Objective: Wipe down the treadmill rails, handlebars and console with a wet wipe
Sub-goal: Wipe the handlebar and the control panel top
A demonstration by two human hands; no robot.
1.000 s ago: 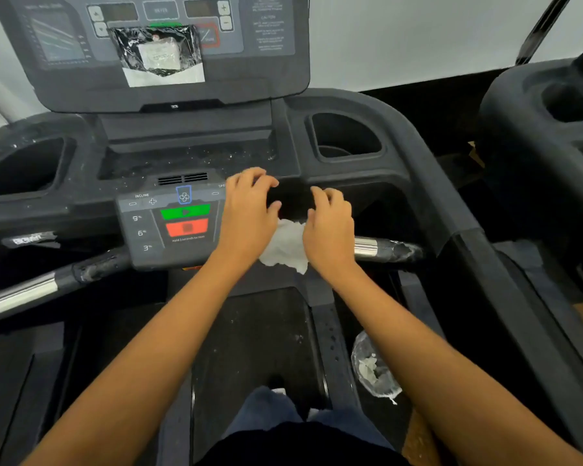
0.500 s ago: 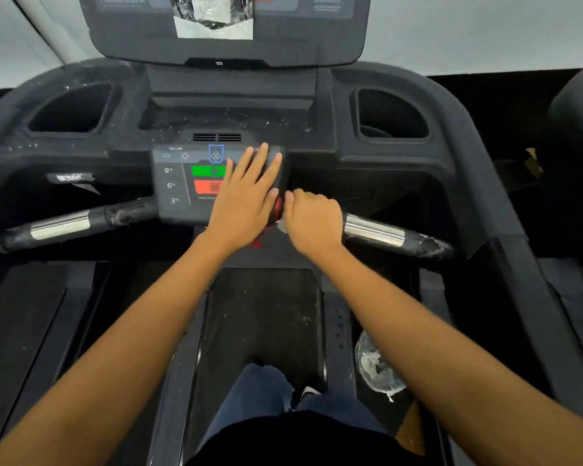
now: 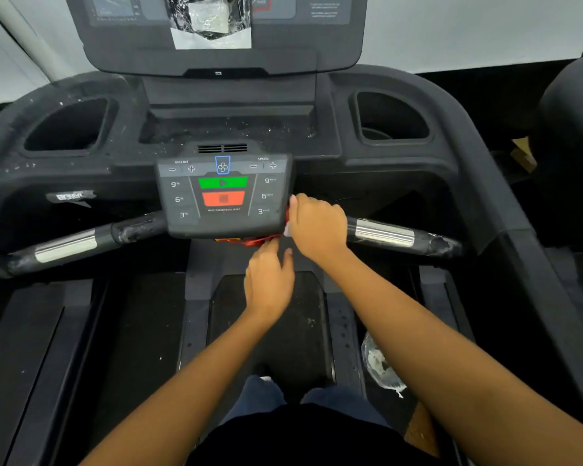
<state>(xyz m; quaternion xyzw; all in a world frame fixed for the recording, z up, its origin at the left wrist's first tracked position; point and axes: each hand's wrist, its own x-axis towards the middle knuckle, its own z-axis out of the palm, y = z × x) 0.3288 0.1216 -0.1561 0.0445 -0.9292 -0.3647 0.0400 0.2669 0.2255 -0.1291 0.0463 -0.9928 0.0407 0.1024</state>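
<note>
A dark treadmill fills the head view. Its small control panel (image 3: pixel 223 193) has green and red buttons and sits between two handlebars, left handlebar (image 3: pixel 64 245) and right handlebar (image 3: pixel 384 232). My right hand (image 3: pixel 317 227) is curled against the panel's right edge and grips the wet wipe (image 3: pixel 287 230), of which only a white sliver shows. My left hand (image 3: pixel 270 284) is just below the panel, its relaxed fingers reaching up to a red safety clip (image 3: pixel 254 242) and holding nothing. The upper console (image 3: pixel 317 35) stands at the top, with crinkled plastic (image 3: pixel 212 18) taped over its middle.
Cup holders sit on the left (image 3: pixel 68 129) and right (image 3: pixel 391 119) of a dusty tray (image 3: pixel 226 129). The belt (image 3: pixel 270 331) runs under my hands, between the side rails. A crumpled clear plastic bag (image 3: pixel 381 364) lies on the right rail. Another machine (image 3: pixel 572 146) stands at the far right.
My left hand has slid off the control panel's face and dropped below its lower edge. My right hand stays at the panel's right edge, with the wipe now almost fully hidden in it.
</note>
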